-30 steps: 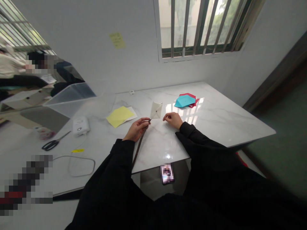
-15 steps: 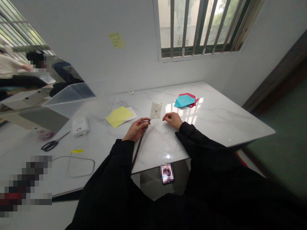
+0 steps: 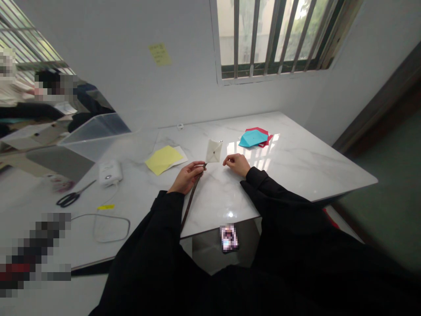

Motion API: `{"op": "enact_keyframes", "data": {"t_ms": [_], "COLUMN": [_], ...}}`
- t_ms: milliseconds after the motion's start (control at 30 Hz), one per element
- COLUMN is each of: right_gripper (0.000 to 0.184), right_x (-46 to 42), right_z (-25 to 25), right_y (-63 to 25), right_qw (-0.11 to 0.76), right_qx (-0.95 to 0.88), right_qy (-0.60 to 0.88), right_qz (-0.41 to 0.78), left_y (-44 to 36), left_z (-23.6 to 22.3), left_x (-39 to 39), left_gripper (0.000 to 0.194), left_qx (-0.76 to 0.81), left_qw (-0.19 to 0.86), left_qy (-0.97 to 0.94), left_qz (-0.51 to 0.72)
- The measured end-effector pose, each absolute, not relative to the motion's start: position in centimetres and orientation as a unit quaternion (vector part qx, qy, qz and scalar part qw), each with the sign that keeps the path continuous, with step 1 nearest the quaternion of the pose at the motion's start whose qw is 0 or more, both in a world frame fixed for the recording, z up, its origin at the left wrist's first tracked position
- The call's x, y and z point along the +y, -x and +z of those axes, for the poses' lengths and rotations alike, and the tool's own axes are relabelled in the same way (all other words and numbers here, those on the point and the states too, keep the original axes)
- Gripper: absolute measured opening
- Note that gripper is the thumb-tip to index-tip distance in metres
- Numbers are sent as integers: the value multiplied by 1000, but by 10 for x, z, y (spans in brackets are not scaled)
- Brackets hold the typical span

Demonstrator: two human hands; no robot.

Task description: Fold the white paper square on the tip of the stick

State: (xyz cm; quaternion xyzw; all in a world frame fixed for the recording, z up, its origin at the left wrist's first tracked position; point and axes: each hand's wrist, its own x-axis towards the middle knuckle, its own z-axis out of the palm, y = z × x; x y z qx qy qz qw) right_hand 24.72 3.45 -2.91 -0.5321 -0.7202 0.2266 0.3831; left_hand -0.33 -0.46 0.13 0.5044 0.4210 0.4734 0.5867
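My left hand (image 3: 188,176) pinches the top end of a long, thin brown strip (image 3: 190,201), which runs down toward the table's near edge; I cannot tell whether it is stiff. Just past those fingertips is a small white folded paper (image 3: 213,150), with crease lines meeting at a dark dot in its middle. A tiny dark bit shows at its upper right corner. Whether the strip joins the paper is unclear. To the right of the paper, my right hand (image 3: 238,165) has its fingers curled and pressed together; anything between them is hidden.
Yellow paper (image 3: 163,159) lies over white paper on the marble-patterned table (image 3: 296,166). Blue paper (image 3: 253,138) rests on red sheets at the back. Black scissors (image 3: 69,199), a white device (image 3: 110,173) and a cable lie left. A phone (image 3: 229,239) is below the table edge.
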Motion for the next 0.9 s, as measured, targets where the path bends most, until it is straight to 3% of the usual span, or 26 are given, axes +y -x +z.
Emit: {"op": "enact_keyframes", "data": {"t_ms": [900], "right_gripper": [25], "right_x": [33], "right_z": [-27], "right_y": [-248], "right_qw": [382], "right_qx": [-719], "right_qy": [532], "right_qz": [232], "left_y": [4], "left_z": [0], "left_x": [-4], "left_gripper": [50], "left_qx": [421], "left_qw": [591], "left_qy": [-505], "left_qz": [468]}}
